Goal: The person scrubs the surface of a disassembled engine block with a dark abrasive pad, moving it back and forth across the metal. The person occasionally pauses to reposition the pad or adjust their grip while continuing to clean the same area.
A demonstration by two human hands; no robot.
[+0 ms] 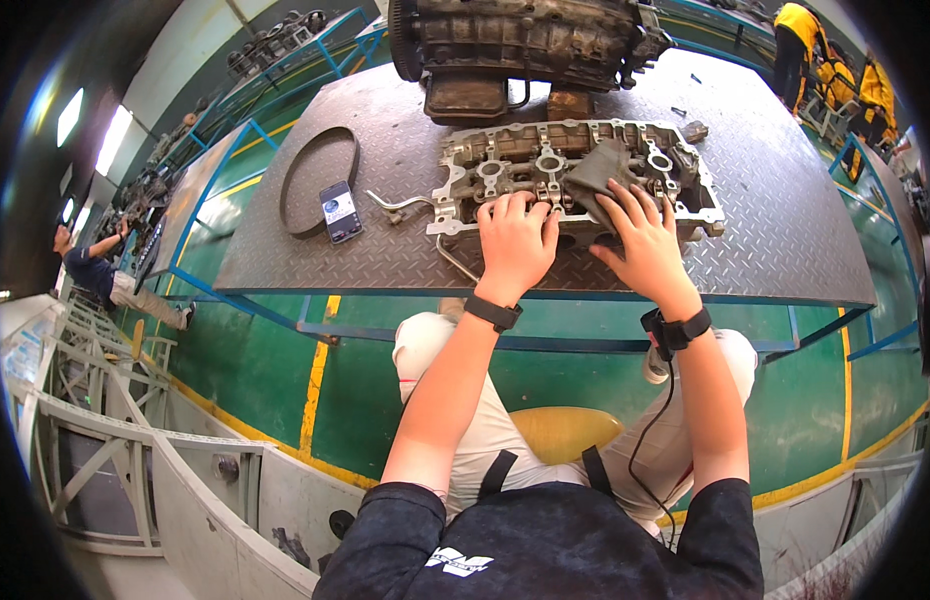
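Note:
An engine cylinder head (522, 140) lies on the table in front of me, its round openings facing up. A crumpled grey cloth (597, 172) is draped over its right-middle part. My left hand (517, 242) rests on the near edge of the cylinder head, fingers stretched forward and thumb apart, left of the cloth. My right hand (647, 245) has its fingers spread over the cloth's right edge and the metal beside it. The thumb points left at the near edge. What lies beneath both sets of fingertips is partly hidden.
A large gearbox-like unit (545, 45) stands behind on the tread-plate table (785, 240). To the left lie a black belt loop (288, 190), a lit smartphone (340, 212) and a bent metal tool (400, 205). A metal rod (457, 260) protrudes below the cylinder head. Other people work at both sides.

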